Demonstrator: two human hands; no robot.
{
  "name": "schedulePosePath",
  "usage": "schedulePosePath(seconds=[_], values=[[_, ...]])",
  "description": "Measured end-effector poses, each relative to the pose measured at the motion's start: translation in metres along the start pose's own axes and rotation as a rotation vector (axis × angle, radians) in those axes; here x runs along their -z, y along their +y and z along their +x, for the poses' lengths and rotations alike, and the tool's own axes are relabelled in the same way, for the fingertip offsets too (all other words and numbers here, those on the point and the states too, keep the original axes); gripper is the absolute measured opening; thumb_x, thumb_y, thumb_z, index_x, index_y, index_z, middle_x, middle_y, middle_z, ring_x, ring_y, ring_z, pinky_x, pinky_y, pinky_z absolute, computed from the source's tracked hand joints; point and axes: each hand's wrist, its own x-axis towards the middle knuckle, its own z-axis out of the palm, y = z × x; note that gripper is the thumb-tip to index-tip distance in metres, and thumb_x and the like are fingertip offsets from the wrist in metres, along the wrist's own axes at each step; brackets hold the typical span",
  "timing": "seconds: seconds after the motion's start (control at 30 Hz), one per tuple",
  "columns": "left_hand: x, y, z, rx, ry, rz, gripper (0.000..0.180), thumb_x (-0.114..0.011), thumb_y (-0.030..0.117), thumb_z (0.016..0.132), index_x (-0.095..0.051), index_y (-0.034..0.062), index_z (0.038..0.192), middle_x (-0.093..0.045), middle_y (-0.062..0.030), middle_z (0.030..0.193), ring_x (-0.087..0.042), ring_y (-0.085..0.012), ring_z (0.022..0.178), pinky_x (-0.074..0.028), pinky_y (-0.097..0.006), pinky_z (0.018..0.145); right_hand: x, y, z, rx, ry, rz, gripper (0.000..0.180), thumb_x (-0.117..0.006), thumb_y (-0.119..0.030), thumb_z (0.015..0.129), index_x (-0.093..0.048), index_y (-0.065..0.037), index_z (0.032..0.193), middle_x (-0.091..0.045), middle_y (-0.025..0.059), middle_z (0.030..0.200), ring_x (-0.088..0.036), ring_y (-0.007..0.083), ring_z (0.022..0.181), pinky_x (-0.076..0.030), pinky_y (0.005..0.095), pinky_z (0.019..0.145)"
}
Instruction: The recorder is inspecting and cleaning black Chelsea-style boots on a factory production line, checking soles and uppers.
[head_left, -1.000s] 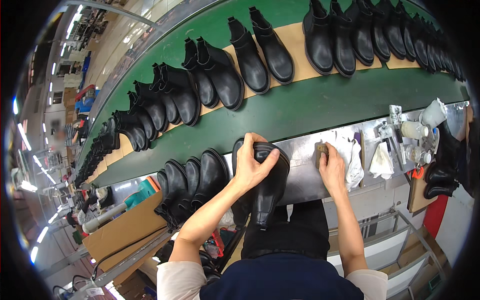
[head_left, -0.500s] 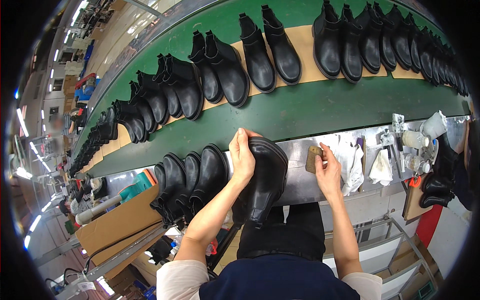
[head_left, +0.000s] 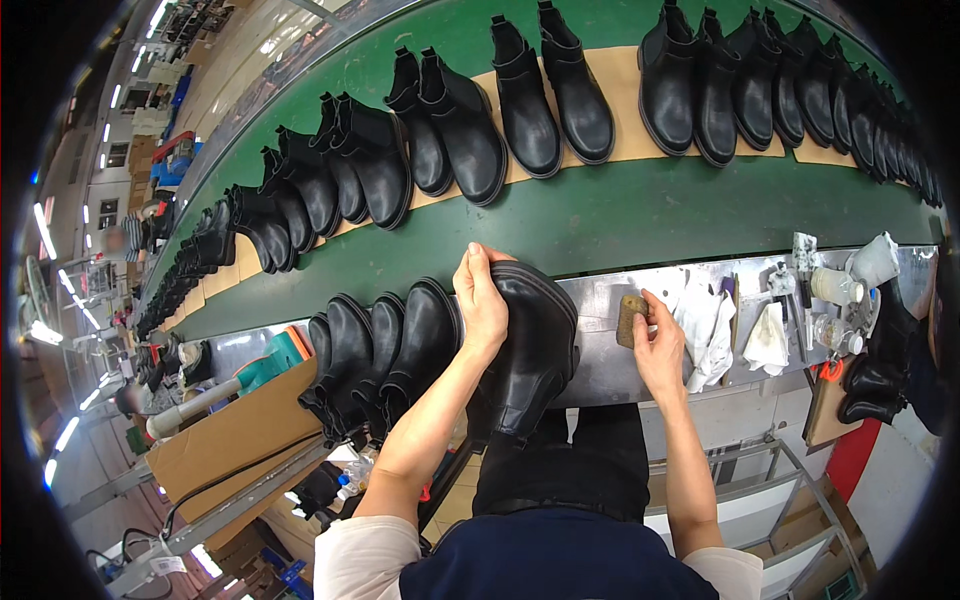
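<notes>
A black leather ankle boot (head_left: 528, 345) is gripped by my left hand (head_left: 482, 305) at its toe and outer side, with the shaft pointing toward my body. The fingers curl behind the boot and are partly hidden. To the right, my right hand (head_left: 657, 340) pinches a small brownish block (head_left: 629, 320) between thumb and fingers, above the metal ledge (head_left: 600, 367). The block is apart from the boot. Several more black boots (head_left: 425, 335) stand close to the left of the held one.
Pairs of black boots line tan sheets on the green conveyor belt (head_left: 590, 222). White cloths (head_left: 707, 340), brushes (head_left: 803, 265) and a jar (head_left: 835, 286) sit on the ledge at right. A cardboard sheet (head_left: 235, 425) and a teal-and-orange tool (head_left: 275, 360) are at left. A metal frame (head_left: 800, 480) stands below right.
The held boot has turned slightly, showing more of its side, and my left hand has moved a little up with it. My right hand keeps hold of the block, nearly still.
</notes>
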Motion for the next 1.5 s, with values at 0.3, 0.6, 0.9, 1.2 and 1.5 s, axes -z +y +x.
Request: schedulePosePath(seconds=[0.3, 0.6, 0.9, 1.2, 1.5], values=[[-0.003, 0.011, 0.016, 0.031, 0.087, -0.260, 0.042, -0.036, 0.031, 0.100, -0.052, 0.0026, 0.073, -0.059, -0.0067, 0.067, -0.052, -0.0119, 0.060, -0.044, -0.026, 0.062, 0.001, 0.016, 0.003, 0.017, 0.032, -0.073, 0.032, -0.051, -0.007, 0.086, -0.053, 0.002, 0.117, -0.061, 0.0224, 0.108, -0.060, 0.0376, 0.097, -0.047, 0.0405, 0.084], [-0.010, 0.019, 0.022, -0.004, 0.068, -0.326, 0.039, -0.038, 0.031, 0.099, -0.051, 0.0034, 0.074, -0.058, -0.0089, 0.066, -0.053, -0.0148, 0.058, -0.045, -0.027, 0.060, 0.002, 0.020, 0.001, 0.186, 0.101, -0.326, 0.037, -0.054, -0.005, 0.084, -0.053, 0.000, 0.120, -0.056, 0.0194, 0.114, -0.051, 0.0332, 0.106, -0.041, 0.0394, 0.093], [-0.038, 0.012, 0.018, -0.095, 0.008, 0.060, 0.049, -0.033, 0.034, 0.097, -0.054, 0.0014, 0.067, -0.058, -0.0100, 0.064, -0.052, -0.0177, 0.063, -0.042, -0.031, 0.065, 0.031, -0.001, -0.008, 0.097, 0.163, 0.008, 0.024, -0.055, -0.004, 0.086, -0.059, -0.001, 0.110, -0.062, 0.0157, 0.094, -0.060, 0.0301, 0.081, -0.049, 0.0347, 0.074], [-0.026, 0.053, 0.018, -0.279, -0.734, 0.306, 0.063, -0.086, 0.021, 0.054, -0.056, 0.0005, 0.107, -0.052, -0.0044, 0.087, -0.051, -0.0135, 0.080, -0.041, -0.026, 0.073, 0.129, 0.040, -0.003, -0.109, 0.711, -0.059, 0.024, -0.054, -0.001, 0.082, -0.060, -0.002, 0.106, -0.056, 0.0135, 0.088, -0.058, 0.0273, 0.073, -0.048, 0.0328, 0.066], [-0.028, 0.071, 0.023, -0.025, -0.931, 0.226, 0.042, -0.074, -0.002, 0.067, -0.058, -0.0011, 0.106, -0.063, -0.0068, 0.101, -0.059, -0.0137, 0.096, -0.045, -0.028, 0.088, 0.176, 0.172, 0.026, -0.339, 0.410, -0.554, 0.028, -0.061, -0.012, 0.080, -0.062, -0.002, 0.106, -0.061, 0.0175, 0.102, -0.054, 0.0372, 0.097, -0.043, 0.0439, 0.086]])
